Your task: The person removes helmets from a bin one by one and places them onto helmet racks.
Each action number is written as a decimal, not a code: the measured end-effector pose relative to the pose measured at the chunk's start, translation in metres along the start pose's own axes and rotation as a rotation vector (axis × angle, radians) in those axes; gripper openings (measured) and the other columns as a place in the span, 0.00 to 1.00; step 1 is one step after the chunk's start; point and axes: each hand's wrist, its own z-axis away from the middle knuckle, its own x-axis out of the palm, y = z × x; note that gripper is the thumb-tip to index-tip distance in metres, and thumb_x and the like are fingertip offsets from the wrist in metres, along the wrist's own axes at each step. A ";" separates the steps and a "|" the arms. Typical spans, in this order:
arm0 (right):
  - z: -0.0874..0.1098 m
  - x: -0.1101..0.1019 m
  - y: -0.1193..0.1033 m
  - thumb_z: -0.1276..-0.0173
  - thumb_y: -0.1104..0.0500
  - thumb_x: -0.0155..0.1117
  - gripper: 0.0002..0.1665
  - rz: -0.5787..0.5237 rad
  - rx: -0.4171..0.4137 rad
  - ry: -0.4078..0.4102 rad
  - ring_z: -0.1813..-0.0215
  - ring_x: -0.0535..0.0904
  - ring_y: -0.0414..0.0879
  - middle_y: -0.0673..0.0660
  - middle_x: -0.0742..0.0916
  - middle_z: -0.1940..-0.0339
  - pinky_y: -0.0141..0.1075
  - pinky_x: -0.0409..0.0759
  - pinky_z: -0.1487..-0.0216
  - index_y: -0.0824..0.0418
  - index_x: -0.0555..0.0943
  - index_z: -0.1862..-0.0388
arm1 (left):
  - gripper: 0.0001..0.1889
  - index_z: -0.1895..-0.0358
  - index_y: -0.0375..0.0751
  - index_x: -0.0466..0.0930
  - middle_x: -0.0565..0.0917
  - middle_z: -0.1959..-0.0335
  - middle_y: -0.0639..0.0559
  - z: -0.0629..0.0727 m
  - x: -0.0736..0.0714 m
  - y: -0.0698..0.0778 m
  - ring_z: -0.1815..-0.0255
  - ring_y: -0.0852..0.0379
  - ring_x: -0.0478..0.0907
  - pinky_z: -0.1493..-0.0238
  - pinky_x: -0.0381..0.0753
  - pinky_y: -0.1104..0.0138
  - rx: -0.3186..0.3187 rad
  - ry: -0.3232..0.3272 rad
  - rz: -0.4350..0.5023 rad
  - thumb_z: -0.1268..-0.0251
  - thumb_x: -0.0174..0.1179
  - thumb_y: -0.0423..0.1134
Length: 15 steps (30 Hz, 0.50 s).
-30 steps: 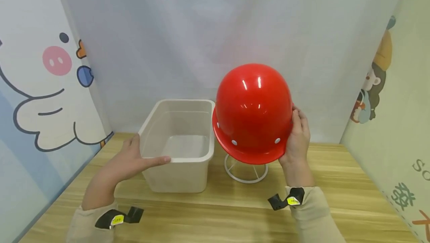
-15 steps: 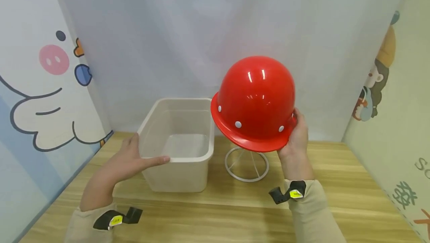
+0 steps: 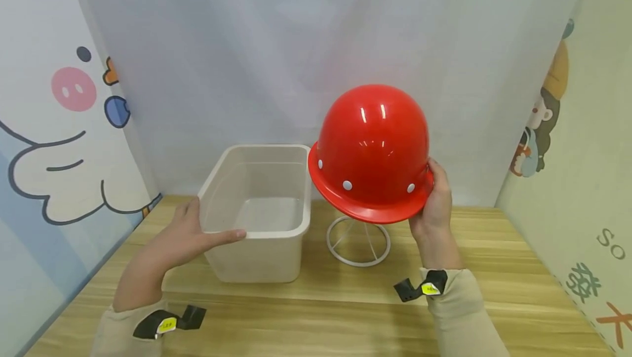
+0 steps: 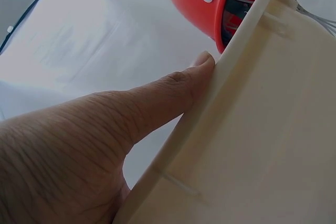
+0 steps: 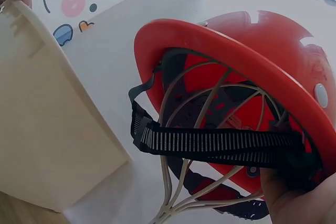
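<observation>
A glossy red hard hat [image 3: 372, 148] stands tilted over a white wire hat stand [image 3: 357, 264], whose ring base is on the table. In the right wrist view the stand's wires [image 5: 178, 203] run up inside the hard hat, behind a black chin strap [image 5: 215, 142]. My right hand [image 3: 435, 203] grips the hat's brim at its right side, with part of that hand hidden beneath it. At the near left corner of a beige plastic bin [image 3: 261, 258], my left hand [image 3: 185, 236] rests with its straight thumb along the front rim [image 4: 236, 51]; its fingertips are hidden.
The bin stands on the wood-grain table [image 3: 276, 324], to the left of the wire stand, and its inside shows nothing. A grey-white curtain [image 3: 237, 61] hangs behind, and printed cartoon panels close off the left and right sides.
The hard hat has risen and tilted back with my right hand on it, so more of the wire stand shows. My left hand stays on the bin's corner.
</observation>
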 end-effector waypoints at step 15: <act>-0.002 -0.004 0.002 0.18 0.48 0.43 0.18 0.024 -0.022 0.010 0.43 0.76 0.45 0.50 0.82 0.44 0.36 0.82 0.50 0.54 0.77 0.44 | 0.57 0.21 0.41 0.47 0.64 0.33 0.31 0.000 -0.001 0.000 0.33 0.32 0.55 0.47 0.71 0.31 0.008 0.000 0.004 0.44 0.70 0.64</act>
